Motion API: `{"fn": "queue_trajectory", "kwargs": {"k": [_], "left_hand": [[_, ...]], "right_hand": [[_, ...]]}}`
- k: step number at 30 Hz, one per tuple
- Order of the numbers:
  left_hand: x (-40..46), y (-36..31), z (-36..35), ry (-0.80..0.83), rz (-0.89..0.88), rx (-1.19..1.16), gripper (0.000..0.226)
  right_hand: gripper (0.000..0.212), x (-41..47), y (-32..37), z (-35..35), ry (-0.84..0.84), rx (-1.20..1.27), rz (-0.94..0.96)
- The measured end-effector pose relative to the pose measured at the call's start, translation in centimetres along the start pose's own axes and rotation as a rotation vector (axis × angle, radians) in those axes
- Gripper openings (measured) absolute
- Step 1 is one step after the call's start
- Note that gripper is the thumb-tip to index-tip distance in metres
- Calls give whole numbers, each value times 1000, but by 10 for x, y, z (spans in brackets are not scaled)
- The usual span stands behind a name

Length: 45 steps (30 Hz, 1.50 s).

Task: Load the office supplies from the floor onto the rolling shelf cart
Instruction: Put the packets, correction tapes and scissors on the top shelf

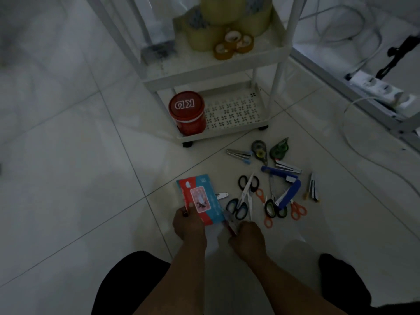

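My left hand (189, 223) grips the near left corner of a red and blue packet (201, 198) lying on the floor tiles. My right hand (247, 237) has its fingers curled on a small red and silver item (230, 225) at the packet's near right corner. Several scissors (244, 196) with black, blue and orange handles, blue staplers (287, 192), staple strips and two correction tape dispensers (260, 151) lie scattered to the right. The white rolling cart (227, 129) stands beyond them.
The cart's bottom shelf holds a red round tin (187, 112); the shelf above carries several tape rolls (227, 30). A power strip (381, 89) and white cables (354, 137) run along the right side under a table frame. My dark-clothed knees fill the bottom edge.
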<state>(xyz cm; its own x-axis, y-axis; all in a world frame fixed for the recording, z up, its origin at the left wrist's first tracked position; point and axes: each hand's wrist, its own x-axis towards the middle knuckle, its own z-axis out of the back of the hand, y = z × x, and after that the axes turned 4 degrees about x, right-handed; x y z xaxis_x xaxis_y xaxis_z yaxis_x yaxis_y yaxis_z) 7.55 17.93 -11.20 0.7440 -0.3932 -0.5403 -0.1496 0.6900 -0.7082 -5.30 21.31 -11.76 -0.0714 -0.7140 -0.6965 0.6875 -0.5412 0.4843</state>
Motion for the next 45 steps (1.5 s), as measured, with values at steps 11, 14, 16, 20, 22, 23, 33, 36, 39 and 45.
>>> {"fn": "queue_trajectory", "kwargs": {"k": [11,14,16,20,22,23,33,36,39,45], "left_hand": [[-23,-82,37,224,-91,-81,16],[-39,-120,48,272,-129,-113,13],[-51,-147,56,305,-167,-145,13],[-74,-206,77,351,-268,-203,10],[-86,-236,89,348,-312,-232,9],[-92,-250,95,348,-338,-249,8],[-161,-364,156,385,-510,-407,9],[-180,-394,163,392,-534,-432,7],[-196,-418,164,411,-490,-471,10],[-201,-466,160,394,-484,-468,24]], "right_hand": [[22,-46,60,97,211,606,-92],[14,-64,99,126,184,706,-35],[19,-78,128,146,142,783,-10],[29,-104,181,185,138,968,-18],[28,-117,203,206,100,966,25],[27,-123,213,217,80,961,68],[19,-217,274,311,76,929,499],[16,-236,297,330,46,956,520],[12,-243,317,345,39,953,515],[14,-242,353,371,68,939,518]]}}
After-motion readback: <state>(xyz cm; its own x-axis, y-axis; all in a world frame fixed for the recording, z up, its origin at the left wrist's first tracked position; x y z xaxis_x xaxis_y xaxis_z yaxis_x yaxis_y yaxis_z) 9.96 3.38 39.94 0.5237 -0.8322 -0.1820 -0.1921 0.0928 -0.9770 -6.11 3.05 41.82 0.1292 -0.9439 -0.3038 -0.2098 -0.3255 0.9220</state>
